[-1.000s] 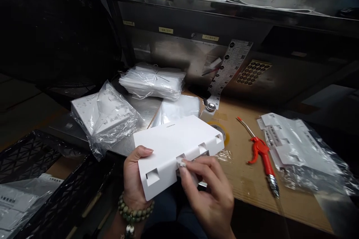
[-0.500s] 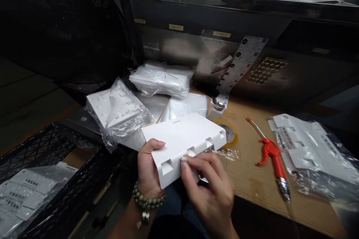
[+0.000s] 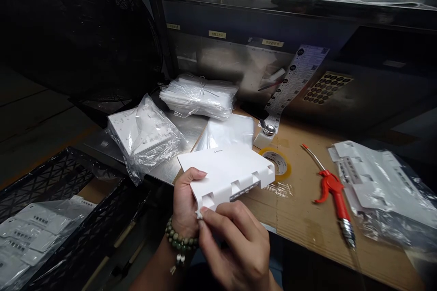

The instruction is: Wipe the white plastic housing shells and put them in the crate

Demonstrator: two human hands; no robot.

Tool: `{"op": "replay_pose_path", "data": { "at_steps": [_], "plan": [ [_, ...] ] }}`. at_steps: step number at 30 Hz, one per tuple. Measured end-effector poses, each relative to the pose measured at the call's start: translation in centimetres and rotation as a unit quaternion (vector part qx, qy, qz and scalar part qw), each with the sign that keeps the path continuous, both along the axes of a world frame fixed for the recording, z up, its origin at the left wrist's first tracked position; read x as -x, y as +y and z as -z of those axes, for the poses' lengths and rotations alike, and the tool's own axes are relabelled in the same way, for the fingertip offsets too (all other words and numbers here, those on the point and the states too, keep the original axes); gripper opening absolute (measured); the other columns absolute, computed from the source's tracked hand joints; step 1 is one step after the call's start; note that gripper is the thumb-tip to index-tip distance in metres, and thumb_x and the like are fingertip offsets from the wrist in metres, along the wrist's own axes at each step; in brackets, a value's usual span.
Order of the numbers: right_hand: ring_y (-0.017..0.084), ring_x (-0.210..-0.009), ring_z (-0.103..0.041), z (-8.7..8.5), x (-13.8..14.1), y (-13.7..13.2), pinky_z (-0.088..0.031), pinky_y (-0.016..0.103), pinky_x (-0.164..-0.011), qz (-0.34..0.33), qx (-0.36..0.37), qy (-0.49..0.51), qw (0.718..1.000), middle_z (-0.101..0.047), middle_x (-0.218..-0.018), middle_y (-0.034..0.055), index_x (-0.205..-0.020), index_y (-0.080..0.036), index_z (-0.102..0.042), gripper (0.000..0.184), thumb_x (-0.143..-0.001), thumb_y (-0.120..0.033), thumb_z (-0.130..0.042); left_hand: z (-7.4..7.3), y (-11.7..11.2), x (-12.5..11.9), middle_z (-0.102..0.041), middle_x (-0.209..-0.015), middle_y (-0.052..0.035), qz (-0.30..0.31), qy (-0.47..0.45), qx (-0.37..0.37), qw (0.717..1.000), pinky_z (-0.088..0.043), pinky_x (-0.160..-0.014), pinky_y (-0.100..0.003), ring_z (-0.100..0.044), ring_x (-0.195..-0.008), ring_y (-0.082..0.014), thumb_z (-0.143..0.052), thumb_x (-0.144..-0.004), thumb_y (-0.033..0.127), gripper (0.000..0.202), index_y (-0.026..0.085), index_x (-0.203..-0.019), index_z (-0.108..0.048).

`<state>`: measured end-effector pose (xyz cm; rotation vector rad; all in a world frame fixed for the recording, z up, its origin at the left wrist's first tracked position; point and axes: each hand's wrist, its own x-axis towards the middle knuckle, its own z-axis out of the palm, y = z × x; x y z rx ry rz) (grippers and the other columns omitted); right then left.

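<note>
A white plastic housing cover (image 3: 225, 168) with square notches along its near edge is tilted up in front of me. My left hand (image 3: 186, 195), a beaded bracelet at its wrist, grips the cover's left end with the thumb on top. With thumb and forefinger, my right hand (image 3: 235, 241) pinches a small white wad (image 3: 199, 213), perhaps cloth or tissue, against the cover's near left corner. Just beyond the cover lie flat clear plastic bags (image 3: 230, 131) and a white pump bottle (image 3: 264, 136) with a metal top.
A roll of yellowish tape (image 3: 283, 166) and a red air blow gun (image 3: 336, 191) lie on the cardboard-covered bench (image 3: 307, 236). Bagged white parts sit at right (image 3: 385, 182) and left (image 3: 143, 132). A black crate (image 3: 112, 195) stands lower left; a shelf edge (image 3: 239, 2) crosses above.
My right hand has slid the white wad leftward and down along the notched edge to the near left corner. The cover has tilted slightly and shifted a little right with my left hand.
</note>
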<state>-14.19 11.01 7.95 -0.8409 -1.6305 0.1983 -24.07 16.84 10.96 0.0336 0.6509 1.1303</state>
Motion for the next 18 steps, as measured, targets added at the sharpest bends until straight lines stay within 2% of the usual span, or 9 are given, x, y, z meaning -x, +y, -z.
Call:
{"op": "replay_pose_path", "data": {
  "at_steps": [5, 11, 18],
  "plan": [
    [0.014, -0.071, -0.062, 0.20, 0.13, -0.04, -0.057, 0.028, -0.060, 0.029, -0.015, 0.001, 0.999, -0.068, -0.084, 0.0064, -0.110, -0.014, -0.071, 0.028, -0.085, -0.001, -0.069, -0.32, 0.06, -0.11, -0.076, -0.096, -0.0153, -0.007, 0.001, 0.007, 1.000, -0.062, -0.083, -0.043, -0.073, -0.083, -0.0323, -0.057, -0.060, 0.018, 0.066, 0.005, -0.125, -0.062],
    [0.015, -0.074, -0.063, 0.07, 0.02, 0.09, -0.057, 0.028, -0.063, 0.020, -0.009, 0.019, 1.000, -0.068, -0.085, 0.0069, -0.109, -0.013, -0.071, 0.027, -0.085, 0.000, -0.069, 0.18, 0.11, -0.14, -0.076, -0.098, -0.0149, 0.002, -0.011, -0.017, 1.000, -0.061, -0.086, -0.044, -0.074, -0.085, -0.0329, -0.059, -0.061, 0.017, 0.065, 0.006, -0.125, -0.064],
    [0.014, -0.072, -0.063, 0.22, 0.03, 0.16, -0.057, 0.028, -0.062, 0.016, -0.010, 0.005, 1.000, -0.068, -0.084, 0.0066, -0.109, -0.013, -0.072, 0.026, -0.086, 0.000, -0.068, -0.02, 0.17, -0.46, -0.076, -0.098, -0.0145, 0.008, -0.009, -0.001, 1.000, -0.061, -0.087, -0.044, -0.074, -0.083, -0.0322, -0.056, -0.061, 0.015, 0.067, 0.005, -0.128, -0.062]
  ]
}}
